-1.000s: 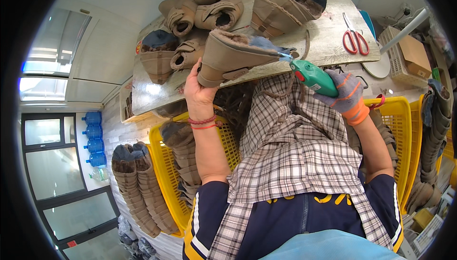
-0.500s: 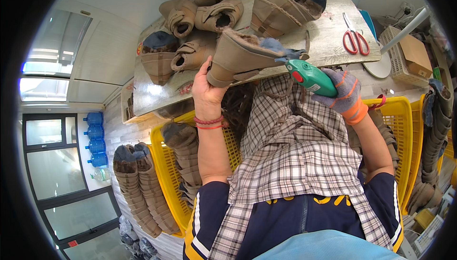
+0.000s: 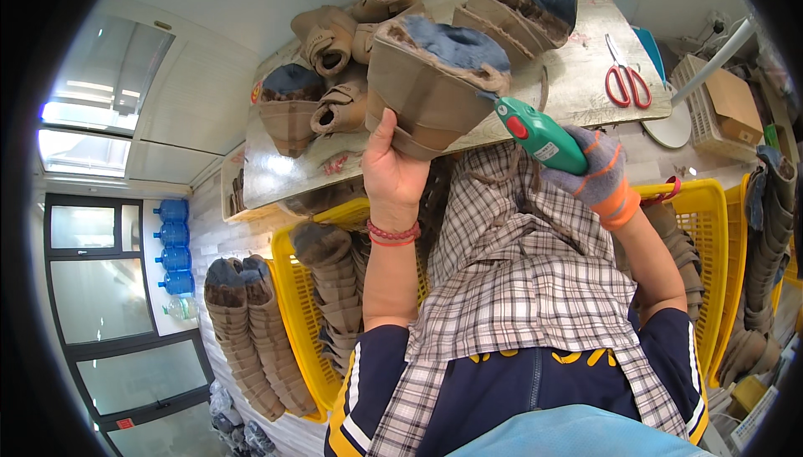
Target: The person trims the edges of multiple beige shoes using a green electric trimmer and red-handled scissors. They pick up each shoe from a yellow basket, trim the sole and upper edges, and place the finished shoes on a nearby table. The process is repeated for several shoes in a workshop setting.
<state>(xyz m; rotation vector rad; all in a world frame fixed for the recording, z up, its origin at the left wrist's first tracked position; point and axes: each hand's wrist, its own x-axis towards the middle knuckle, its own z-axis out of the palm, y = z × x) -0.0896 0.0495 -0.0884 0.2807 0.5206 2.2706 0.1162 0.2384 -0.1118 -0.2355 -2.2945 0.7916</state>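
My bare left hand (image 3: 395, 171) grips a tan shoe upper (image 3: 422, 93) from below, its thumb up against the side. A brown fur lining and blue lining material (image 3: 468, 47) show along the top of this upper. My right hand (image 3: 595, 177), in a grey and orange glove, is closed around green cordless electric scissors (image 3: 548, 141) with a red button. Their small tip meets or nearly meets the right edge of the upper; exact contact is hard to make out. Behind, several tan shoe uppers (image 3: 322, 43) lie on the worn wooden table (image 3: 585, 72).
Red-handled scissors (image 3: 627, 87) lie at the table's right. More fur-lined uppers (image 3: 527, 5) stand at its back. Yellow baskets (image 3: 293, 306) with stacked uppers flank my lap, and further stacks (image 3: 251, 331) stand on the floor at left. A cardboard box (image 3: 729, 97) is at far right.
My left hand has raised the upper slightly and turned it, so more blue lining shows. The electric scissors stay at its right edge, with the tip slightly shifted.
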